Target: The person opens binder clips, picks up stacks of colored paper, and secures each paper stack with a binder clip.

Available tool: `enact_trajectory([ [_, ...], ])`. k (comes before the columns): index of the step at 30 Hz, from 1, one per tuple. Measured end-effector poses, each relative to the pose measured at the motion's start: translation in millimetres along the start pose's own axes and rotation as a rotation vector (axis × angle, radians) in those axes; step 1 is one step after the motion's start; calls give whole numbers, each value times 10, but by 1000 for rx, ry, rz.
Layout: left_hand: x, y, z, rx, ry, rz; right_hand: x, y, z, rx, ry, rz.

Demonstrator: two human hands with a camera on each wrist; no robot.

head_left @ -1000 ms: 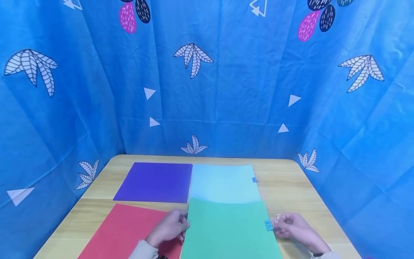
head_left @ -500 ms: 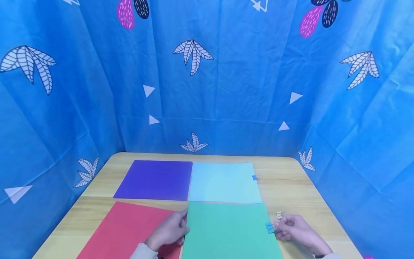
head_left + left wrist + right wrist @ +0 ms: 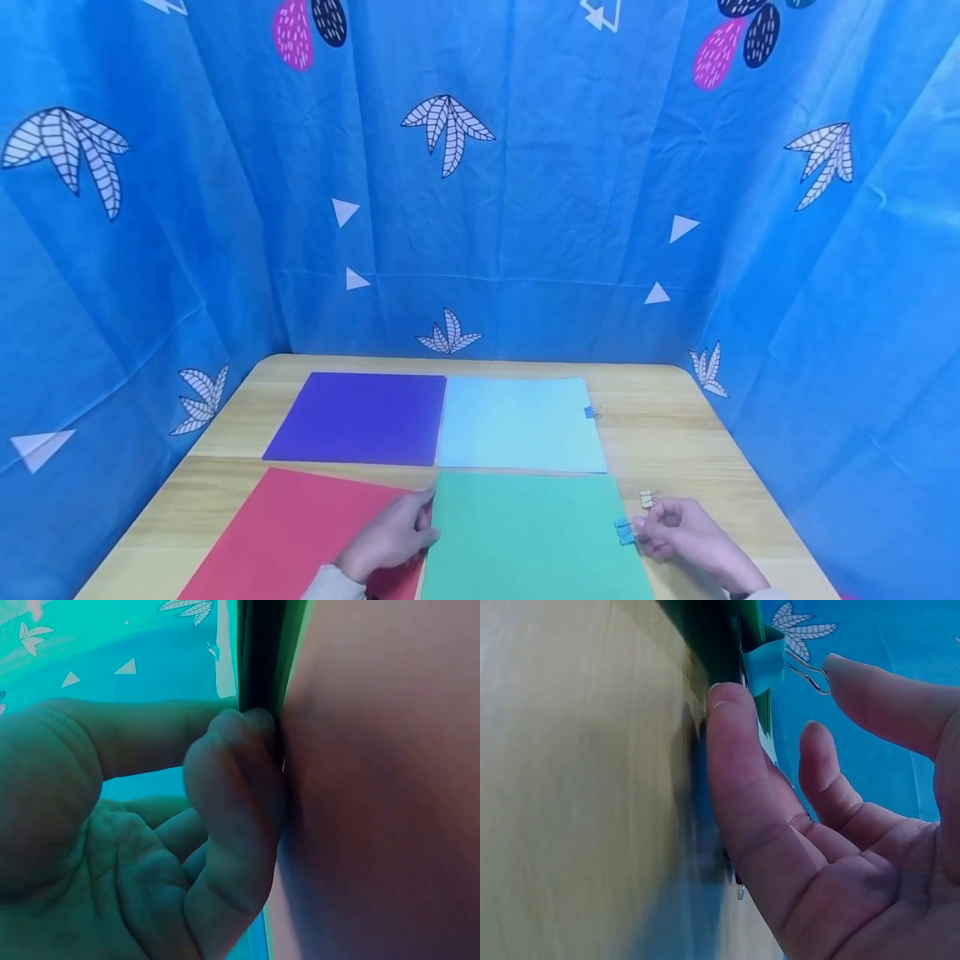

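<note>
A green paper stack (image 3: 532, 533) lies in front of me in the head view. At its left edge my left hand (image 3: 392, 533) pinches the paper between thumb and curled finger; the left wrist view shows those fingertips (image 3: 234, 739) right at the edge. On the right edge sits a blue binder clip (image 3: 625, 532), its jaws around the paper. My right hand (image 3: 686, 529) holds this clip, the thumb (image 3: 855, 682) at the wire handle and the index finger (image 3: 739, 750) on the lower side. A pale yellow binder clip (image 3: 647, 499) lies just beyond the right hand.
Behind the green stack lies light blue paper (image 3: 521, 425) with another blue clip (image 3: 590, 412) on its right edge. Purple paper (image 3: 356, 419) lies at the back left and red paper (image 3: 300, 533) at the front left. A patterned blue curtain (image 3: 555, 208) surrounds the wooden table (image 3: 652, 442).
The far edge of the green paper has dropped flat, and a narrow gap now parts it from the light blue paper. Both hands have hardly moved.
</note>
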State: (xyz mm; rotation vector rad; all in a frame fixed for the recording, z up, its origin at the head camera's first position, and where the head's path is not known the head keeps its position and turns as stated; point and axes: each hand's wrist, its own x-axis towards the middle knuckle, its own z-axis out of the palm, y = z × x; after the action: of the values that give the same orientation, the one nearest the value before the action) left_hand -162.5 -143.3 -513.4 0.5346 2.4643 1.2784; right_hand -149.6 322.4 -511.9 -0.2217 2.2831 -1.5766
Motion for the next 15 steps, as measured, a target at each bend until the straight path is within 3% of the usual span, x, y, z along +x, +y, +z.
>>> enact_trajectory([
  [15, 19, -27, 5, 32, -7, -14, -36, -135, 41, -126, 94, 66],
])
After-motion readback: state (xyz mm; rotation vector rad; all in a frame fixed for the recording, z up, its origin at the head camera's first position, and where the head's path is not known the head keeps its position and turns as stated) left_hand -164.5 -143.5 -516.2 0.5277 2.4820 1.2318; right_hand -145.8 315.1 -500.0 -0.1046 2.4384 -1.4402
